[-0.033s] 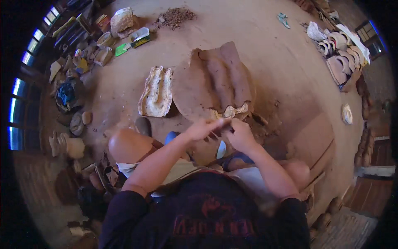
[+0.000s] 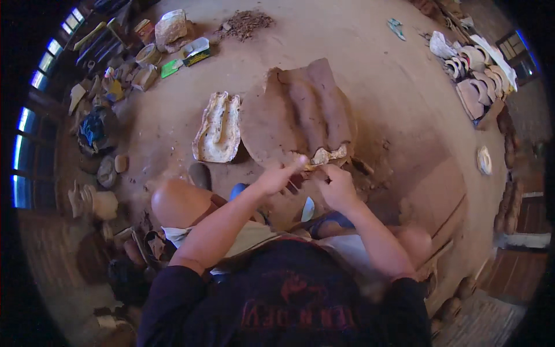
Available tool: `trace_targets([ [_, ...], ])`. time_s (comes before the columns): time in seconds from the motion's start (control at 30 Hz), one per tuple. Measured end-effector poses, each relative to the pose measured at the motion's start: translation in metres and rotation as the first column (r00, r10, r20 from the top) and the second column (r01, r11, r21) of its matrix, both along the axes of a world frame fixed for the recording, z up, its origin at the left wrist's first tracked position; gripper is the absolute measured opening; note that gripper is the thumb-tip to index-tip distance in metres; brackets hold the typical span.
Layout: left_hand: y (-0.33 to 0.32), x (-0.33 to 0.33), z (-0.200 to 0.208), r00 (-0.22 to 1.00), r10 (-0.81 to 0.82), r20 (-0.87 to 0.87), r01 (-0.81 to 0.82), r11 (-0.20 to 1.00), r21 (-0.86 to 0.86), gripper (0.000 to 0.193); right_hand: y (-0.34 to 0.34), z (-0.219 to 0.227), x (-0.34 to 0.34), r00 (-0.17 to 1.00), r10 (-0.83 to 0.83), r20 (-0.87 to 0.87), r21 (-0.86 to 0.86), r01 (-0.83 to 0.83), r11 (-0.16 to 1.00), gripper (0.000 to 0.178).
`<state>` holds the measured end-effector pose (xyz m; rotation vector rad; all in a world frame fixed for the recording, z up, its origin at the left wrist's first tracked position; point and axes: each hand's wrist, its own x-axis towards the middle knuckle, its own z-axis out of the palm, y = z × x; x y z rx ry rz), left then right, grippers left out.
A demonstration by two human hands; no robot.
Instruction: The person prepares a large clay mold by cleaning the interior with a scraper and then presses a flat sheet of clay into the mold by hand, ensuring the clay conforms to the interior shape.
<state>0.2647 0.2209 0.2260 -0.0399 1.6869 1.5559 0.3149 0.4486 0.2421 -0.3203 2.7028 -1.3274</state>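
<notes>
A small pale clay piece [image 2: 325, 156] sits at the near edge of a brown clay slab [image 2: 300, 115] on the dirt floor [image 2: 376, 75]. The left hand [image 2: 277, 176], forefinger extended and remaining fingers curled, touches it, while the right hand [image 2: 338, 185] pinches closed beside it on something too small to identify. Excess finger pressure may crack or tear the thin piece.

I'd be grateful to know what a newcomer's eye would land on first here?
Probably the person's left hand and right hand, meeting over a pale, crumbly fragment at the near edge of a big brown clay slab. Left of the slab lies a pale hollow mould on the dusty floor.
</notes>
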Motion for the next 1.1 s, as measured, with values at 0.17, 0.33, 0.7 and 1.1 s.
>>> trace_targets([
  [0.17,-0.043,-0.058,-0.083,0.797,0.571,-0.196,-0.601,0.784,-0.159,0.082,-0.033,-0.003,-0.043,0.984,-0.053,-0.168,0.097,0.070,0.993,0.042],
  [0.33,-0.004,-0.090,-0.028,0.778,0.611,-0.147,-0.602,0.791,0.108,0.065,-0.066,-0.028,-0.079,0.824,0.204,-0.529,0.438,0.059,0.897,0.034],
  [0.7,-0.022,-0.109,-0.044,0.811,0.333,-0.482,-0.492,0.834,-0.252,0.061,-0.097,-0.025,-0.093,0.739,0.511,-0.439,0.804,0.068,0.591,0.015],
  [1.1,0.014,-0.049,-0.025,0.398,0.729,-0.556,-0.774,0.593,0.223,0.060,-0.023,-0.002,0.012,0.823,-0.458,0.337,-0.556,0.566,0.609,0.053],
])
